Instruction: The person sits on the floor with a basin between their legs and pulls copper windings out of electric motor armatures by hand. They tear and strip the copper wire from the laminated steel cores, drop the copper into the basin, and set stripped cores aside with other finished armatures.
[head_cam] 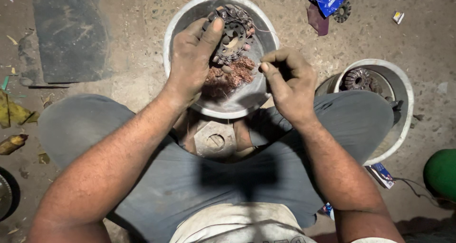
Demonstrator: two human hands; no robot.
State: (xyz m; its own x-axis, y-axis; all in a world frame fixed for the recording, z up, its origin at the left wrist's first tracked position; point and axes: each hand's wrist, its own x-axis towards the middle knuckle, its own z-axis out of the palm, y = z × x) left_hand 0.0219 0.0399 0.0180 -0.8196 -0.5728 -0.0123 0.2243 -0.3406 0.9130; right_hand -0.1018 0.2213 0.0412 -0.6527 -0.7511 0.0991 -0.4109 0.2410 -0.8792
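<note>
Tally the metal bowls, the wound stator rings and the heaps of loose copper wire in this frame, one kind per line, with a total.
Metal bowls: 2
Wound stator rings: 2
Heaps of loose copper wire: 1
Total: 5

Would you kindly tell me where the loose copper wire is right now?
In the head view, the copper wire lies centrally in the metal bowl, under the stator, between both hands.

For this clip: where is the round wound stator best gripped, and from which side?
Probably by the outer rim of the stator, from its left, as the left hand does: fingers wrap the toothed edge, thumb on its face. That leaves the centre hole and the loose copper wire open to the right hand, which pinches a strand over the metal bowl.
</note>
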